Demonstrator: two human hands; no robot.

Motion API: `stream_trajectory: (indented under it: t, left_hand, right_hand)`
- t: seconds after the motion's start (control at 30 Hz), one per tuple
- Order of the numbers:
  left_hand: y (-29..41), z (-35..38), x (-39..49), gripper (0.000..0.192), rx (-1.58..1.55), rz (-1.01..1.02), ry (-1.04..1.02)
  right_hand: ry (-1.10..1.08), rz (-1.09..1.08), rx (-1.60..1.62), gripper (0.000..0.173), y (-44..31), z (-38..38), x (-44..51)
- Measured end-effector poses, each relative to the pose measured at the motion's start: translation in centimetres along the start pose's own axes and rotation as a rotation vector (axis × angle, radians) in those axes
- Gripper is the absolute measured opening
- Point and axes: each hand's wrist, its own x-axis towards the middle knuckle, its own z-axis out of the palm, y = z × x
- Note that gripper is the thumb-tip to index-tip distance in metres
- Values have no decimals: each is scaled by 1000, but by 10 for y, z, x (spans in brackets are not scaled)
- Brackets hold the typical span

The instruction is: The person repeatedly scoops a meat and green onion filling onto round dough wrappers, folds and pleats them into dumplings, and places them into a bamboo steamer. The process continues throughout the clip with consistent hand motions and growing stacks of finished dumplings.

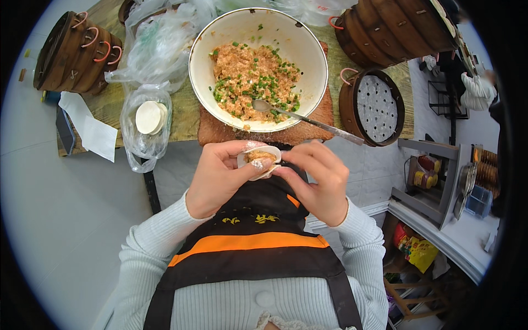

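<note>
My left hand (222,175) cradles a round dough wrapper (242,161) with meat filling (260,156) in its middle, the thumb lying over the filling. At the wrapper's right edge, my right hand (319,177) pinches the dough between thumb and fingertips. White flour dusts my left thumb and forefinger. Just beyond my hands stands a white enamel bowl (198,95) of minced meat (235,62) with chopped green onion. A metal spoon (305,119) rests in it, its handle over the rim towards the right. To the left, a stack of round wrappers (149,118) sits on a clear plastic bag (131,144).
A brown cloth (214,130) lies under the bowl. On the right are a lined bamboo steamer (377,109) and a tall steamer stack (392,33); another stack (78,53) stands left. White paper (97,134) and a phone (66,132) lie at the table's left edge. A person (478,90) is at far right.
</note>
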Motion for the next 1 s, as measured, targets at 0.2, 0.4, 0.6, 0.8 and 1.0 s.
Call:
stream_trajectory:
  t: [0.2,0.4,0.6,0.8,1.0]
  left_hand:
    - [11,-8,3,29,-35,-90,-39]
    - [10,-5,1,29,88,37,-84]
    - [8,-5,3,31,298,152,-105]
    - [11,-10,6,28,217,96,-198]
    - [17,-9,4,30,163,23,-109]
  right_hand:
    - [38,-87,-43,23,-2,2,-2]
    - [74,-55,11,26,0,0,-1]
    - [-30,-154,7,26,2,-2,2]
    - [-9,-170,-33,27,1,-3,1]
    - [4,-191,-30,27,-1,-2,1]
